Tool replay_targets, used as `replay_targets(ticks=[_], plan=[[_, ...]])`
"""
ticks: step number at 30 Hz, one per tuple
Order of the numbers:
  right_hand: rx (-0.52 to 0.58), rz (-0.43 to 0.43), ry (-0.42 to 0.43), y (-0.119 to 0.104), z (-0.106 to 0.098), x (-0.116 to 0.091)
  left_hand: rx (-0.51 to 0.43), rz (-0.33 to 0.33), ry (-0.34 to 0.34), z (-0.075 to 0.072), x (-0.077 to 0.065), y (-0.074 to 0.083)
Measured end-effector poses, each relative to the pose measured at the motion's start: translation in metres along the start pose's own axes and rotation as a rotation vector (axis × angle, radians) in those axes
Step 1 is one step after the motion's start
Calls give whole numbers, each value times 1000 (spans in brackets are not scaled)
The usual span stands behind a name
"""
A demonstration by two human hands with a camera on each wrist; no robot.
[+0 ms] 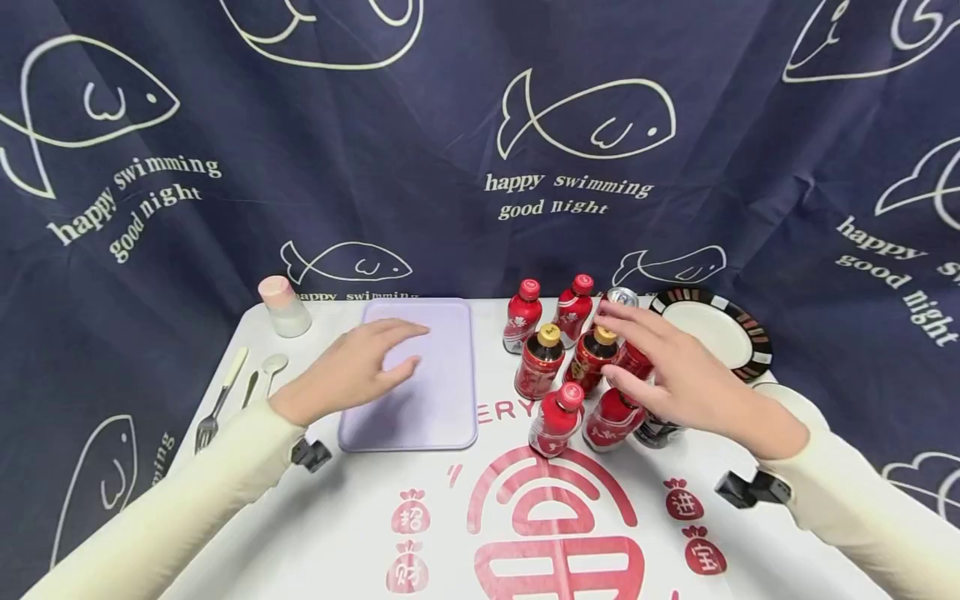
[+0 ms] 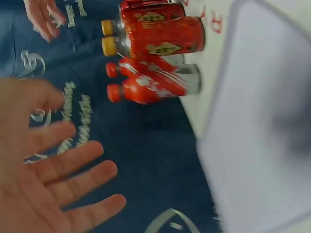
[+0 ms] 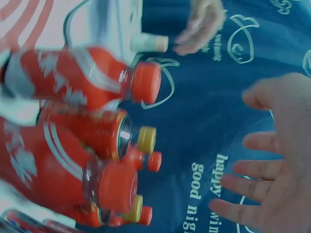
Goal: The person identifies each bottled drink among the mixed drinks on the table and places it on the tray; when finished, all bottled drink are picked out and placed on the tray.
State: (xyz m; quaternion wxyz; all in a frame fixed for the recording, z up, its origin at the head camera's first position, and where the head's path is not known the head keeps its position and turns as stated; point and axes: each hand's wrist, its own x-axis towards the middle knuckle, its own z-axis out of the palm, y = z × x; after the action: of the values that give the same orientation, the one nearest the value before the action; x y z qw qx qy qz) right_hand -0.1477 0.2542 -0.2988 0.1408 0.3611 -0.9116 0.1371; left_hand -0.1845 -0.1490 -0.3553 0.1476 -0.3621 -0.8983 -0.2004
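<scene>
My left hand [image 1: 358, 367] hovers over the left edge of a pale lilac tray [image 1: 442, 375], fingers spread and holding nothing. My right hand [image 1: 678, 371] is above the right side of a bottle cluster, fingers apart, its palm bare in the right wrist view. Beneath and left of it stand several red-labelled bottles: a yellow-capped bottle [image 1: 538, 367], another yellow-capped bottle [image 1: 588, 367], a red-capped bottle [image 1: 555, 425] in front and a red-capped bottle [image 1: 522, 317] at the back. A silver-topped can [image 1: 622, 297] shows behind my fingers. My right hand partly hides the bottles under it.
A dark-rimmed plate [image 1: 757, 333] lies at the back right, with a white dish [image 1: 791, 400] before it. On the left are a pink-lidded jar [image 1: 287, 308], a fork [image 1: 213, 412] and a white spoon [image 1: 272, 367]. A blue curtain [image 1: 450, 167] hangs behind the table.
</scene>
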Motion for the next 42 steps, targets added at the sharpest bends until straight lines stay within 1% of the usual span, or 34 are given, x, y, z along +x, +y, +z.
replay_targets(ticks=[3,5,6,8,10,12,14,16,20,26,31,36,39,42], plan=[[52,31,68,-8,-2,-12,-110,-178,104,7,-24,-18],[74,48,87,-11,-1,-19,-227,-327,140,13,-40,-32],[82,57,89,-12,0,-22,-285,-407,146,15,-47,-39],[100,77,88,-13,3,-28,-427,-576,134,20,-60,-50],[118,108,75,-13,7,-33,-579,-742,100,25,-69,-56],[134,128,58,-14,11,-37,-658,-856,57,28,-76,-58],[141,139,42,-15,15,-42,-699,-946,28,32,-80,-58],[145,141,31,-16,18,-45,-688,-990,9,36,-82,-58],[152,144,23,-18,26,-52,-655,-1059,8,44,-82,-63],[211,171,35,-22,41,-56,-677,-1174,-62,48,-74,-70],[233,228,79,-25,56,-59,-683,-1219,-109,48,-68,-73],[247,270,128,-29,67,-63,-687,-1257,-133,51,-65,-76],[284,303,128,-32,72,-64,-679,-1281,-148,55,-65,-80],[305,332,115,-35,79,-63,-713,-1316,-154,57,-66,-87]])
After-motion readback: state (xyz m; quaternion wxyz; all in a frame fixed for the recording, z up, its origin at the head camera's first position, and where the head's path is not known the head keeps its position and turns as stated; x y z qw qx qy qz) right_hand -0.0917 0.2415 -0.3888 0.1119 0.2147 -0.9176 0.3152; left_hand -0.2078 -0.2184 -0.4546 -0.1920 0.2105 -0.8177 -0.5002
